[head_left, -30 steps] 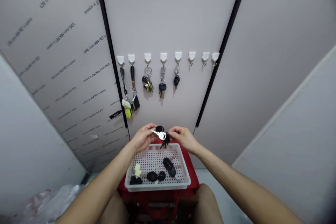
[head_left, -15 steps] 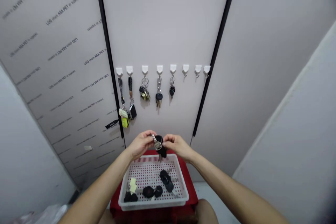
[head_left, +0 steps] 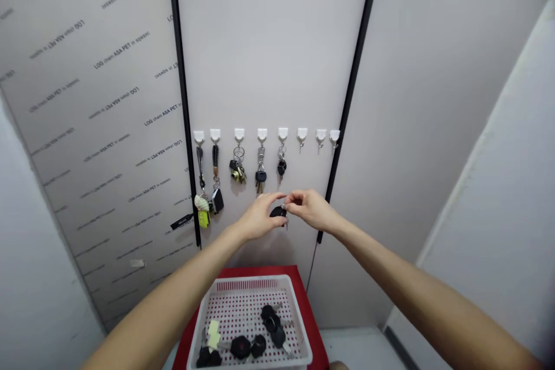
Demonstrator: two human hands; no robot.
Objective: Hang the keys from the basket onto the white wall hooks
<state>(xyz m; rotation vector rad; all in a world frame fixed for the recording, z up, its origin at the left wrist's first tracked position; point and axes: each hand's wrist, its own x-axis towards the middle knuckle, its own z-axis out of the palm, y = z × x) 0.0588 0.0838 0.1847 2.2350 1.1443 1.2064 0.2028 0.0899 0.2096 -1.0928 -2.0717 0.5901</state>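
Observation:
Between my two hands, in front of the panel, is a bunch of keys (head_left: 278,212) with black heads. My left hand (head_left: 261,215) curves around its left side, thumb below and fingers above. At its upper right, my right hand (head_left: 309,208) pinches a small metal part, likely the ring. Above them a row of white hooks runs across the panel. A key bunch (head_left: 281,167) hangs just above my hands, and a bare hook (head_left: 302,134) is to its right. Farther left hang more keys (head_left: 261,176) and a key fob on a braided strap (head_left: 217,199).
Below my hands a white perforated basket (head_left: 251,363) stands on a red surface (head_left: 309,324). Several black-headed keys (head_left: 273,324) and yellow tags (head_left: 214,334) lie in it. Two more bare hooks (head_left: 321,136) are at the row's right end, near a black strip (head_left: 353,75).
Both hands have risen from above the basket toward the hooks, carrying the keys up and slightly right. The view has tilted, so the hooks and basket appear lower.

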